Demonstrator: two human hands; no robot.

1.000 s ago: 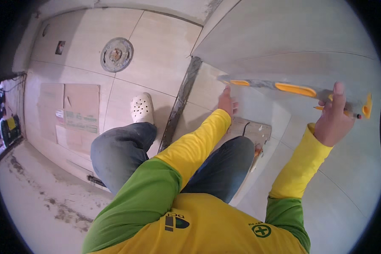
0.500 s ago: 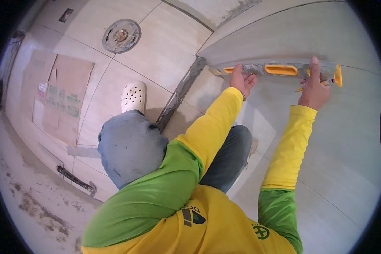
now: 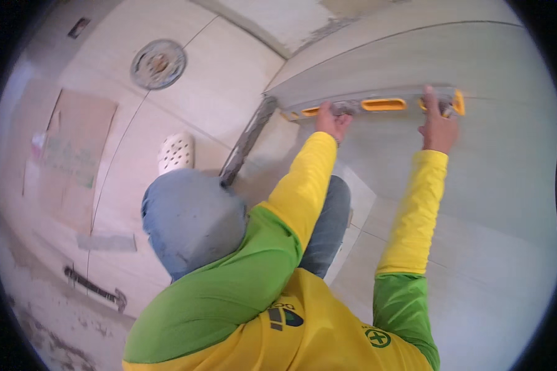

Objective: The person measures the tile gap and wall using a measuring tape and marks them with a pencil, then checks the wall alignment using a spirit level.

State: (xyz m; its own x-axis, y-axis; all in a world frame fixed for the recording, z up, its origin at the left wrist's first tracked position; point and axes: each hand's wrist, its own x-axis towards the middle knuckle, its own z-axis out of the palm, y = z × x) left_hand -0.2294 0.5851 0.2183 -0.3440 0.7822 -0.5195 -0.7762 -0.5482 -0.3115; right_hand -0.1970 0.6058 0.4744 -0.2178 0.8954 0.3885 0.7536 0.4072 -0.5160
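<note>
A long grey spirit level (image 3: 382, 105) with yellow-edged grip openings and a yellow end cap lies against the large pale wall tile (image 3: 501, 157), roughly level across it. My left hand (image 3: 333, 122) grips it near its left end, by the corner. Close to the yellow-capped right end, my right hand (image 3: 440, 127) is closed on the level, its index finger pointing up over the face. A pencil shown in that hand a moment ago cannot be made out now; blur hides the fingers' detail.
A mortar-smeared low curb (image 3: 249, 139) runs from the corner toward my knees. On the tiled floor to the left lie flattened cardboard (image 3: 77, 161), a round grey disc (image 3: 159, 64), a grey strip (image 3: 107, 242) and a hammer (image 3: 96, 287). My foot wears a cream clog (image 3: 176, 153).
The whole view has shifted, so most things sit further left in the picture. My left hand's fingers, spread before, have closed on the level. The level keeps about the same place near the corner.
</note>
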